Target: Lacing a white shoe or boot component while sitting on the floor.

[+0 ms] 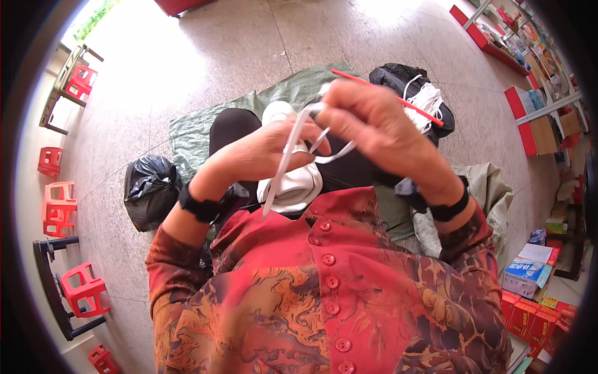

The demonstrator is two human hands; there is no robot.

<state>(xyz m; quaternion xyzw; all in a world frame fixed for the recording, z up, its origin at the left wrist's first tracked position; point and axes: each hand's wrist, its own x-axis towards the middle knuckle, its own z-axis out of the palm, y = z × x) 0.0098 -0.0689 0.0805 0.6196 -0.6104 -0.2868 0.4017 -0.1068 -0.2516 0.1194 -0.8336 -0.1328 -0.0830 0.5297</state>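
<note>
A white shoe [290, 189] sits on my lap between my dark-trousered knees, partly covered by my hands. Above it, a flat white shoelace [284, 163] loops between both hands, one end hanging down toward my shirt. My right hand [374, 118], raised and slightly blurred, pinches the lace. Lower and to the left, my left hand [272, 147] has its fingers curled at the lace over the shoe. A thin red stick [430, 116] passes behind my right hand; whether that hand holds it I cannot tell.
A green woven sheet [193, 138] lies under my legs. A tied black bag [149, 192] stands at left; white laces [425, 103] top another black bag [398, 76] at right. Red stools [84, 290] line the left wall. Shelves [548, 112] and boxes [529, 274] fill the right side.
</note>
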